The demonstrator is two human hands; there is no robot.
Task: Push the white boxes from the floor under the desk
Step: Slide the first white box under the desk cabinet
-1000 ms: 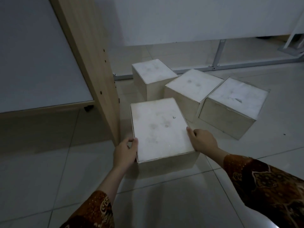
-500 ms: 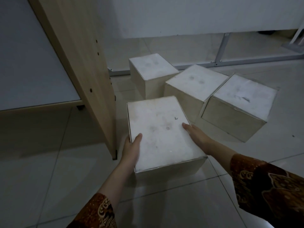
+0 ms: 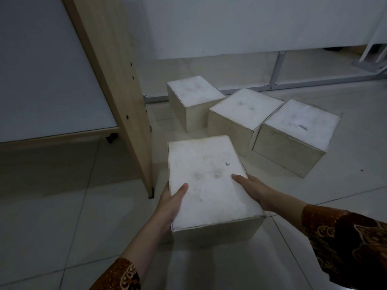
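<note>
Several white boxes stand on the tiled floor. The nearest white box (image 3: 207, 181) is held between both hands: my left hand (image 3: 170, 203) grips its left side with the thumb on top, and my right hand (image 3: 254, 190) grips its right side the same way. Behind it are a small far box (image 3: 193, 94), a middle box (image 3: 246, 108) and a right box (image 3: 301, 124), the last two touching each other. The wooden desk side panel (image 3: 123, 97) rises just left of the held box.
A white panel (image 3: 48, 65) with a small caster (image 3: 112, 137) stands left of the desk leg. A grey metal frame rail (image 3: 314, 84) runs along the floor behind the boxes, below a white board. Open tiles lie on the right and in front.
Both hands have slid further along the sides of the nearest box, thumbs now on its top. The box sits nearer to me and fills more of the view.
</note>
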